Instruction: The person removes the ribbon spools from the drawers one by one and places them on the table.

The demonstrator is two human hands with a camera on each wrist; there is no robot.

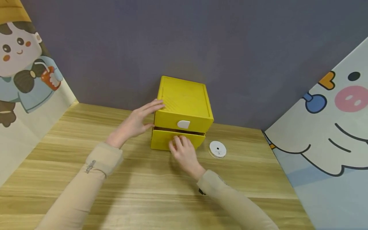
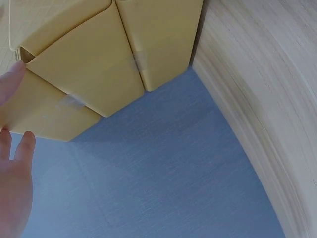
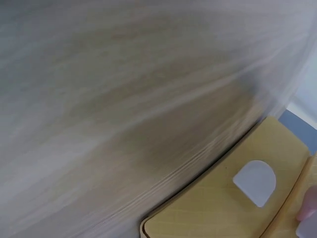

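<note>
A yellow drawer unit stands against the back wall, its tiers stacked. My left hand rests on its upper left edge, fingers straight on top and the thumb lower on the side. In the left wrist view that thumb lies near the gap behind a drawer front. Below the top drawer, a second drawer sits slightly pulled out. My right hand grips at its front with curled fingers. The right wrist view shows a fingertip at a white handle, mostly out of frame.
A white spool lies on the wooden table, right of the unit. The top drawer has a white handle; a lowest drawer shows another. A dark wall rises behind, with cartoon-printed panels at both sides.
</note>
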